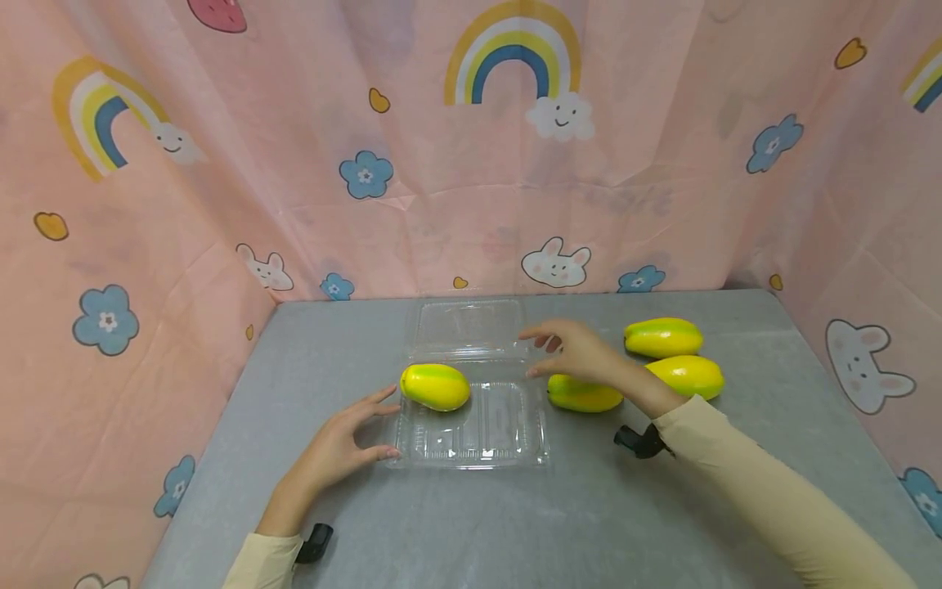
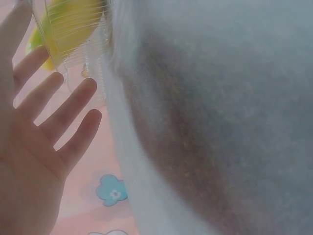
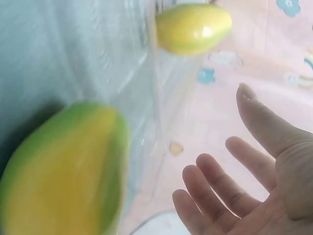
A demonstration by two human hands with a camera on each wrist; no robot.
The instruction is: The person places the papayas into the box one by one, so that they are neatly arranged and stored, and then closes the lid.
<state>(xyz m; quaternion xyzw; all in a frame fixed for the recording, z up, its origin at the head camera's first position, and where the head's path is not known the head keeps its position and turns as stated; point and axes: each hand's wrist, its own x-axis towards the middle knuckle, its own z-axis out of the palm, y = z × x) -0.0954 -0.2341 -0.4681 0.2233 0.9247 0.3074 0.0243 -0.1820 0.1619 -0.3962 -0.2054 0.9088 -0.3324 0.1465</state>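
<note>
A clear plastic clamshell box (image 1: 478, 421) lies unfolded on the table, its lid (image 1: 468, 327) laid back toward the curtain. One yellow-green papaya-shaped fruit (image 1: 436, 387) rests in the back left of its base. At the box's left edge is my left hand (image 1: 334, 442), fingers and thumb spread, fingertips right by the rim. My right hand (image 1: 577, 352), holding nothing, hovers above the box's right back corner with thumb and fingers apart. Below it a second such fruit (image 1: 585, 394) lies on the table; the right wrist view shows this fruit (image 3: 68, 171) large and close.
Two more of these fruits, a farther one (image 1: 664, 337) and a nearer one (image 1: 688, 376), lie at the right, the nearer partly behind my right forearm. A pink patterned curtain (image 1: 471, 204) borders the grey table (image 1: 471, 532) at the back and sides.
</note>
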